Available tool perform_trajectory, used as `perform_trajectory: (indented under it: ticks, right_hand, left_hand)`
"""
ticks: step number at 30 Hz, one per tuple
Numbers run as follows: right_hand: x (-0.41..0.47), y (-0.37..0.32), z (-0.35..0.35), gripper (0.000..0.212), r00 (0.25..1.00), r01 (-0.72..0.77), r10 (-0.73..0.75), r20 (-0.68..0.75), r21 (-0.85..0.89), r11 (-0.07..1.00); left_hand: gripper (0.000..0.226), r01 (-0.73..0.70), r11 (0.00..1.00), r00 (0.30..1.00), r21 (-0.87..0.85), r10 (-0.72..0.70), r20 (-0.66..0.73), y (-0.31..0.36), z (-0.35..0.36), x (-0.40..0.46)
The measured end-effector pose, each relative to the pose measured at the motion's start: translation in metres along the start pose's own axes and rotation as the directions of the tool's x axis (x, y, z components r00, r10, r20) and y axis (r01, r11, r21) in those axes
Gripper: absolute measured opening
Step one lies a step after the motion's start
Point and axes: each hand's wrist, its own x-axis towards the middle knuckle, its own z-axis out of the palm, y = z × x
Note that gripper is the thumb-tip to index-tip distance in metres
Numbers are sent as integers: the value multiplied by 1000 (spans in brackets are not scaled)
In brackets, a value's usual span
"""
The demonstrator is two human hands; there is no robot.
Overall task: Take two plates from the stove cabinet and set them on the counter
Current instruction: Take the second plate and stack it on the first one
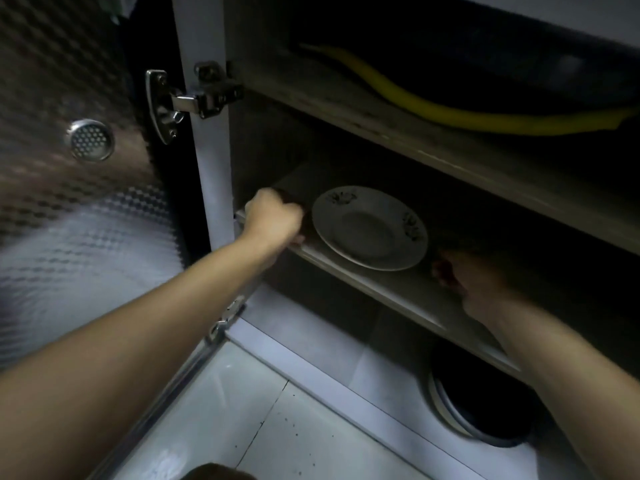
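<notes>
Both bare forearms reach into the open, dim cabinet. Left hand (273, 216) is curled at the front edge of the grey middle shelf (398, 289), just beside the round white ceramic plate with dark floral marks (369, 227) lying flat there. Right hand (479, 282) sits in shadow beyond the plate; its fingers' state cannot be told. Overhead runs a yellow hose (415, 102).
</notes>
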Motion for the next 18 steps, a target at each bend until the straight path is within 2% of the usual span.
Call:
perform_trajectory:
  ticks: [2, 5, 8, 11, 15, 18]
  right_hand:
    - [8, -5, 5, 26, 1000, -13, 13, 14, 27, 1000]
    - [16, -9, 11, 29, 999, -31, 30, 36, 14, 999]
    - [22, -9, 12, 29, 998, -42, 41, 37, 25, 999]
    - [26, -9, 13, 26, 997, -70, 69, 38, 22, 997]
    - [31, -10, 15, 25, 996, -67, 65, 58, 29, 997]
    - [34, -7, 13, 24, 997, -40, 36, 63, 58, 998]
  left_hand:
    - [23, 93, 987, 995, -131, -86, 55, 4, 3, 8]
    - [22, 206, 954, 971, -216, -171, 168, 10, 10, 13]
    - [16, 260, 915, 959, -310, -205, 198, 14, 14, 17]
    - [26, 332, 862, 938, -384, -259, 229, 14, 15, 21]
    - [35, 409, 822, 908, -397, -321, 270, 12, 16, 25]
    - [21, 416, 824, 904, -385, -328, 275, 12, 16, 26]
